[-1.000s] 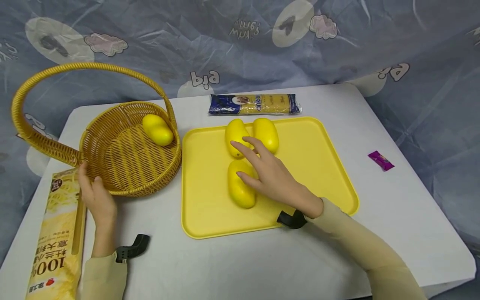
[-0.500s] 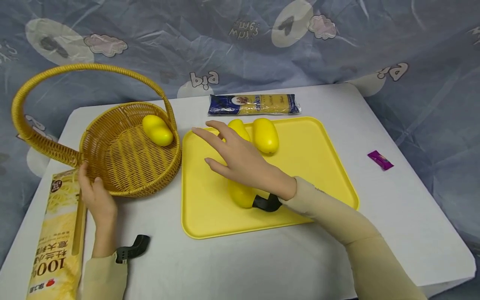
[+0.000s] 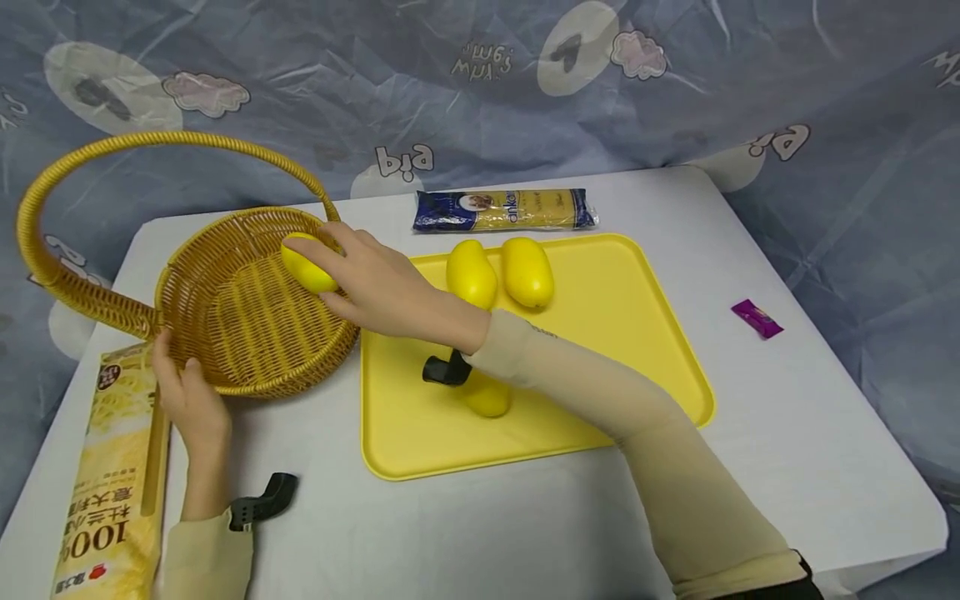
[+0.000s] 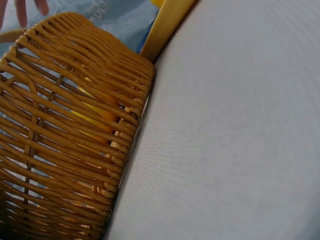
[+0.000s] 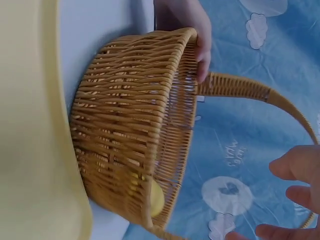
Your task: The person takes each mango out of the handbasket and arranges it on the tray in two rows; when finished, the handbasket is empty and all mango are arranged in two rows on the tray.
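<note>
A round wicker basket (image 3: 273,321) with a tall handle stands at the left, one yellow mango (image 3: 303,267) inside it against its right side. My left hand (image 3: 193,408) grips the basket's near-left rim, close to the foot of the handle. Over the basket's right rim hovers my right hand (image 3: 378,283), partly covering the mango in the head view. The right wrist view shows that hand's fingers (image 5: 295,167) spread and apart from the mango (image 5: 157,198), which lies lower in the basket. Three more mangoes (image 3: 527,272) lie on the yellow tray (image 3: 600,350); my right arm partly hides the nearest.
A blue-and-yellow pasta packet (image 3: 504,210) lies behind the tray. Along the table's left side, a long yellow noodle packet (image 3: 108,483) reaches up to the basket. A small purple wrapped candy (image 3: 757,318) is on the white table (image 3: 810,450) at the right.
My right hand has moved left from above the tray's mangoes to over the basket's right side. The left hand keeps its place at the rim, and the mangoes have not moved.
</note>
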`<state>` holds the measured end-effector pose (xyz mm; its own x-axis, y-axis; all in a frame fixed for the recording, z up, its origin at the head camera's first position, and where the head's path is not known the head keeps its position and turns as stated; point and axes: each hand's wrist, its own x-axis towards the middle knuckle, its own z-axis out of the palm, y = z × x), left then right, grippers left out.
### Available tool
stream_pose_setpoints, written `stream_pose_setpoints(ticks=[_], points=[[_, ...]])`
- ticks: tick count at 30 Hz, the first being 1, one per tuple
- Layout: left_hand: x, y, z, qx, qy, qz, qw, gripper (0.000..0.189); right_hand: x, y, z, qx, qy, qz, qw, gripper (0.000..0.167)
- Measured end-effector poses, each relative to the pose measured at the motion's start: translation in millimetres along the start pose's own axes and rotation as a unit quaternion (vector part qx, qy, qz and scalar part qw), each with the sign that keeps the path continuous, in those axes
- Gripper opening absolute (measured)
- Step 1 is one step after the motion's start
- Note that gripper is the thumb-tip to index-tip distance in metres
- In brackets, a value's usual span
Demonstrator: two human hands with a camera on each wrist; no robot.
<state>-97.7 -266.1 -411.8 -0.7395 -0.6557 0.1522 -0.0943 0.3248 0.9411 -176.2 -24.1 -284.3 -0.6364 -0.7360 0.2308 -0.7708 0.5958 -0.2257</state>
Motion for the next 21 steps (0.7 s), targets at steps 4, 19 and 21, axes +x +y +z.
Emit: stream_pose_setpoints(ticks=[4, 19, 21], points=[[-0.5, 1.8, 0.0, 0.0, 0.001, 0.003, 1.0, 0.05, 21.2, -1.7, 11.8, -0.011, -0.027, 0.001, 0.9996, 0.056], [1.0, 2.6, 0.5, 0.005, -0.001, -0.003, 1.0, 0.05, 64.2, 8.0, 44.3, 0.037, -0.051, 0.006, 0.998, 0.06], [0.9, 3.1, 0.4, 0.007, -0.001, -0.002, 1.0, 0.05, 68.8, 7.7, 47.5, 0.04, -0.055, 0.014, 0.9976, 0.061]])
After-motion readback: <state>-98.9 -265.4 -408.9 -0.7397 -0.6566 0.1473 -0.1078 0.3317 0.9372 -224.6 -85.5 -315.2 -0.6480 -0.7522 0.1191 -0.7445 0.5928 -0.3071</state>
